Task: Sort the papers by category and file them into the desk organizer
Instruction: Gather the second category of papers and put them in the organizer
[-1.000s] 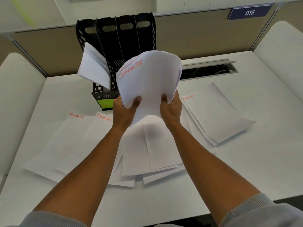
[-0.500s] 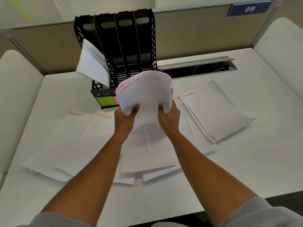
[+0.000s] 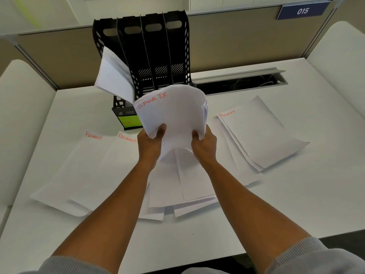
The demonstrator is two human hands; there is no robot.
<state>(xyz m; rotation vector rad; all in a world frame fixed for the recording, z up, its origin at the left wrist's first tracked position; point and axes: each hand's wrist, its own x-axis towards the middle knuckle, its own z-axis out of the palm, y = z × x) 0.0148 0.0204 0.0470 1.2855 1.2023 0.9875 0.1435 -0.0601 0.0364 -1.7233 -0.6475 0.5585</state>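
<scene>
A curved stack of white sheets marked SPORTS [image 3: 173, 113] is held upright above the desk. My left hand [image 3: 151, 144] grips its lower left edge and my right hand [image 3: 204, 144] grips its lower right edge. Behind it stands the black desk organizer [image 3: 152, 54] with several upright slots. White papers [image 3: 113, 78] lean out of its leftmost slot. A green label [image 3: 128, 121] sits on the organizer's front base. Loose sheets marked FINANCE [image 3: 92, 161] lie flat at the left, and another FINANCE pile [image 3: 258, 133] lies at the right. More unmarked sheets [image 3: 183, 186] lie under my wrists.
The white desk [image 3: 296, 204] ends at a beige partition [image 3: 237, 38] behind the organizer. An open cable slot [image 3: 241, 82] runs along the back right. A blue sign reading 015 [image 3: 302, 10] hangs on the partition. Curved white side panels flank the desk.
Both hands have lowered the SPORTS stack from in front of the organizer's slots down toward the desk, still gripping its bottom edge.
</scene>
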